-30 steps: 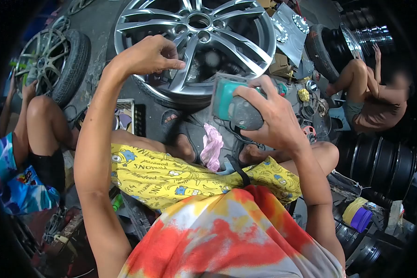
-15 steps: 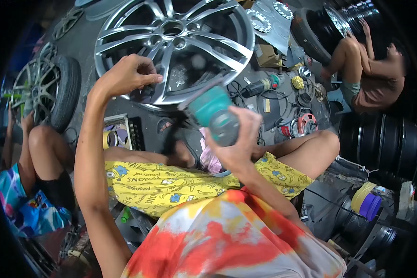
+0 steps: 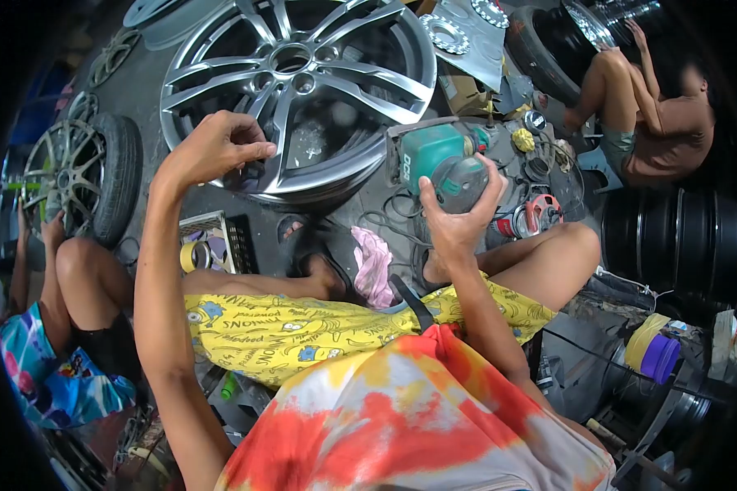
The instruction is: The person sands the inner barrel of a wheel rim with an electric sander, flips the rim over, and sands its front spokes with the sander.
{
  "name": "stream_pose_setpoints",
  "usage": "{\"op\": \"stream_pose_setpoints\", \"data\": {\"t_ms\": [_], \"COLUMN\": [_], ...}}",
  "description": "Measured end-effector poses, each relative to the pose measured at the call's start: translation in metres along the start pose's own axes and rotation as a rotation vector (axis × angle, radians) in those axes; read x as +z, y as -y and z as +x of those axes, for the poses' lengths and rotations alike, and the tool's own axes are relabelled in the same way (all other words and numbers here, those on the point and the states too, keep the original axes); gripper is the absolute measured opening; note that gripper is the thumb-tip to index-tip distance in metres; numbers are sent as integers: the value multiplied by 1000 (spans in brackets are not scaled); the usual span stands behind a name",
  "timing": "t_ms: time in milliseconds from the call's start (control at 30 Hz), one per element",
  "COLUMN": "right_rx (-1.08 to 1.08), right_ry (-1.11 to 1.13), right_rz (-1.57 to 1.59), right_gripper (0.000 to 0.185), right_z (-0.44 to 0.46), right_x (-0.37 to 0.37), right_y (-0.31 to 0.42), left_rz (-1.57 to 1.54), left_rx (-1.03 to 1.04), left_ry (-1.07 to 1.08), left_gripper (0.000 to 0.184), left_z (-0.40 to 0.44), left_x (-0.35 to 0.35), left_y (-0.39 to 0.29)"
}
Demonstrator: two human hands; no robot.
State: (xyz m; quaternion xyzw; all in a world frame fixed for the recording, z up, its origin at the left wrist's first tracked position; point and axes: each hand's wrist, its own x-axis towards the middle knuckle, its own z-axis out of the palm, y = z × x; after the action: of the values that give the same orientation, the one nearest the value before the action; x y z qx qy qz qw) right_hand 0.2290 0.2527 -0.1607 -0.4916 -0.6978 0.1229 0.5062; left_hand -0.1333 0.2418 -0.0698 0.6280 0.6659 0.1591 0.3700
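Note:
In my right hand (image 3: 465, 214) is a green electric sander (image 3: 432, 155) marked DCA, gripped by its dark rounded top with my fingers wrapped round it. It is held up at the right side of a silver alloy wheel rim (image 3: 368, 87), overlapping the rim's edge in view; I cannot tell if they touch. My left hand (image 3: 214, 149) hovers over the rim's near left part, fingers curled and thumb against them; anything inside them is hidden. Below the rim, a pink cloth (image 3: 373, 266) lies between my legs.
A black crate (image 3: 233, 241) with rolls of tape stands left of my feet. Cables and a red power tool (image 3: 542, 214) lie at right. Two people sit nearby, at far left and upper right. Stacked black rims (image 3: 671, 245) stand at right; a tyre (image 3: 116, 172) leans at left.
My right hand has carried the sander rightward and slightly up, from the rim's near edge to its right side. The left hand has barely moved; the view has shifted slightly.

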Motion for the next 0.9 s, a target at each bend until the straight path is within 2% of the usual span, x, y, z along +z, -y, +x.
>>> {"op": "stream_pose_setpoints", "data": {"t_ms": [100,167,300,367,433,633,733,767,833,900], "right_rx": [10,-52,-163,-167,-52,-75,-62,-59,-93,-100], "right_ry": [5,56,102,109,71,134,273,271,276,237], "right_rz": [-6,35,74,39,-23,-129,-98,-97,-58,-108], "right_gripper": [84,86,88,86,83,77,75,75,74,74], "right_z": [-22,-37,-34,-15,3,21,11,10,9,17], "right_x": [5,8,7,2,-4,-15,-15,-15,-13,-14], "right_y": [7,17,30,29,28,47,75,78,81,71], "left_rz": [35,46,11,38,29,84,138,163,276,372], "left_rx": [18,89,62,125,137,186,208,151,207,188], "left_ry": [-27,-42,-4,16,8,-56,-216,-257,-507,-544], "left_gripper": [38,37,38,33,33,34,36,34,37,43], "left_z": [3,5,8,8,3,8,18,22,31,39], "left_x": [0,2,5,5,7,6,-2,-8,-13,-22], "left_y": [-5,-7,-10,-10,-15,-12,2,7,32,64]}}
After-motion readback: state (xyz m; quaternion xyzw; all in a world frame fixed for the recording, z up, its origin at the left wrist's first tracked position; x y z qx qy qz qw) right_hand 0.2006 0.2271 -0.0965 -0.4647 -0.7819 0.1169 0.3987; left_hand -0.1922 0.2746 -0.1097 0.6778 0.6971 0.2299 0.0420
